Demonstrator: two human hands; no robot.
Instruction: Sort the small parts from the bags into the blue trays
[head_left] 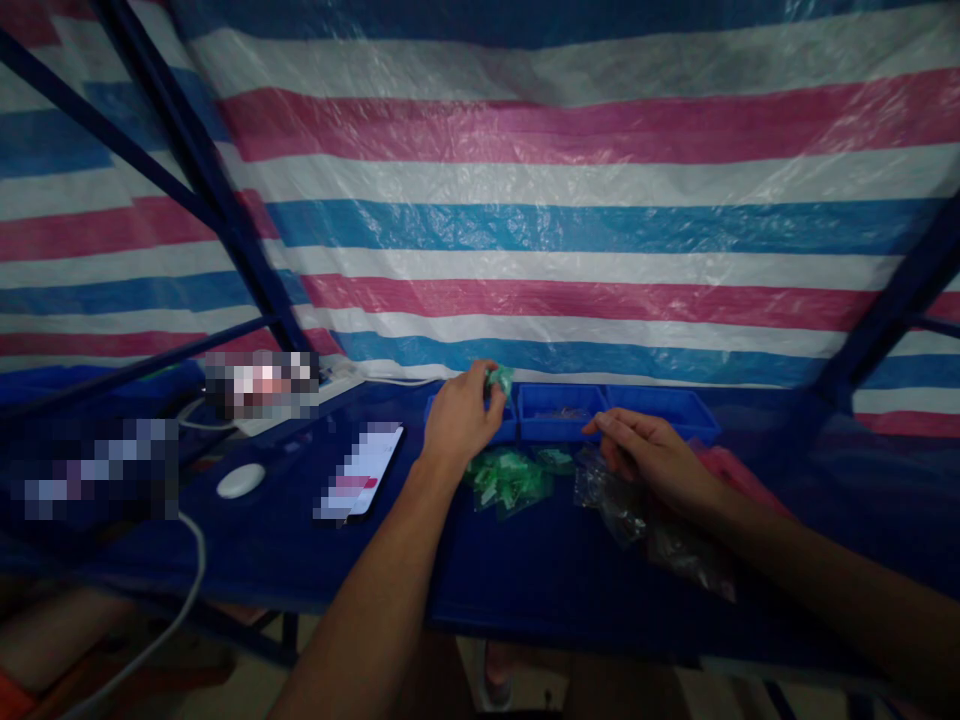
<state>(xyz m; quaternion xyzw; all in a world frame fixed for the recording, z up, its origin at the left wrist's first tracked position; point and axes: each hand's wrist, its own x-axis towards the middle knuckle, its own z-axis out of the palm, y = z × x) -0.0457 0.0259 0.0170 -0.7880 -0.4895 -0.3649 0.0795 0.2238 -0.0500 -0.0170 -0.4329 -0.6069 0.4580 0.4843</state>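
At the far left of the frame, a blurred patch sits over something on my blue counter [495, 580], and a white cable [199, 560] curves down past its edge. Just right of that lies a white oval object [241, 481]; above it, a white power strip [341, 388] runs toward the striped sheet [570, 230] that fills the upper frame. A phone [375, 470] with a lit, partly blurred screen lies left of my left forearm.

Near the centre, my left hand [461, 415] is mostly closed, thumb and fingers pinching a small green packet [501, 379] above the left blue bin [510, 432]. Just below this hand, a loose heap of green packets [510, 480] lies on the counter, in front of the bins. The middle blue bin [559, 431] holds small pieces, too dim to make out.

Right of centre, my right hand [645, 450] is loosely curled, fingertips near that bin's right end; I cannot tell whether it grips anything. Clear packets [611, 500] lie beneath and below it. Behind it stands the right blue bin [667, 403], and a pinkish-red plastic thing [739, 475] shows just beyond my wrist.
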